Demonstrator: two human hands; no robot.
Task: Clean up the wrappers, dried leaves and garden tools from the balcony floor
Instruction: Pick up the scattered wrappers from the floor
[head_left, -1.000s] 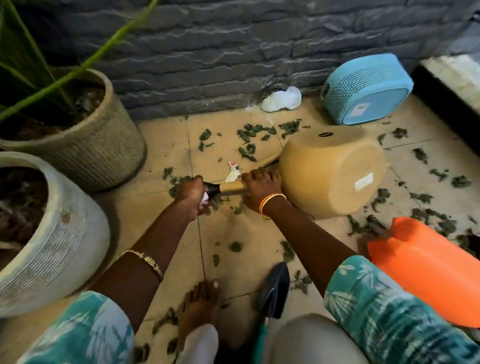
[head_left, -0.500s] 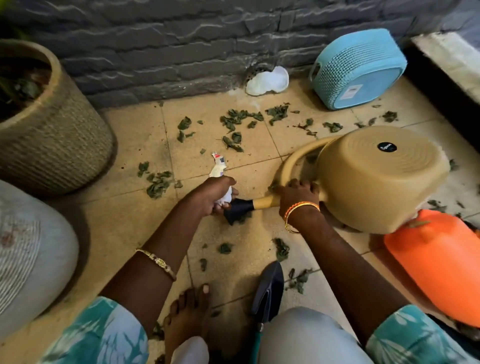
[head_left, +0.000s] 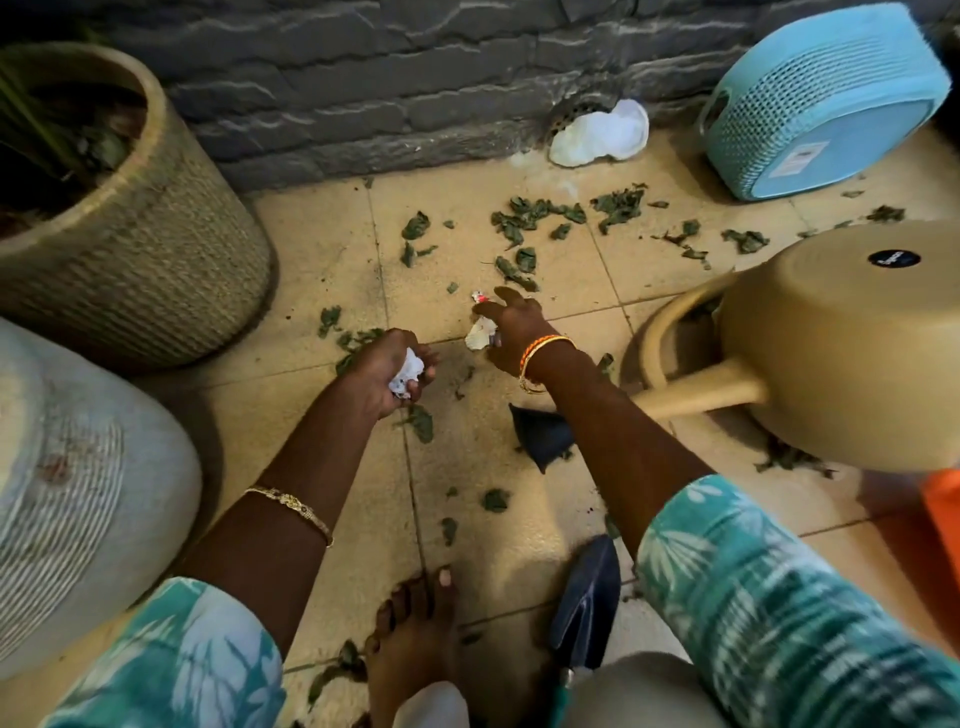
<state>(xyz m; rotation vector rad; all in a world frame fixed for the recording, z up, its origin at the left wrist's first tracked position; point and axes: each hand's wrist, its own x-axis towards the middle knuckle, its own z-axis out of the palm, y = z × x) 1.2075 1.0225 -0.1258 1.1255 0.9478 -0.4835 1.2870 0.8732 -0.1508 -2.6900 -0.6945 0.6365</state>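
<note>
The floor (head_left: 322, 467) has big tan tiles. A dark grey brick wall (head_left: 389, 88) stands at the back. Two big plant pots (head_left: 156, 260) sit on the left.

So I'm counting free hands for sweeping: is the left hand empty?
No, the left hand has its fingers curled round a crumpled white wrapper above the balcony floor.

Left hand (head_left: 387, 371) grips a crumpled white wrapper (head_left: 409, 375), while the right hand (head_left: 514, 332) reaches down onto another wrapper (head_left: 480, 332) on the tiled floor (head_left: 322, 415). Dried leaves (head_left: 535, 218) lie scattered near the tan watering can (head_left: 831, 353).
</note>
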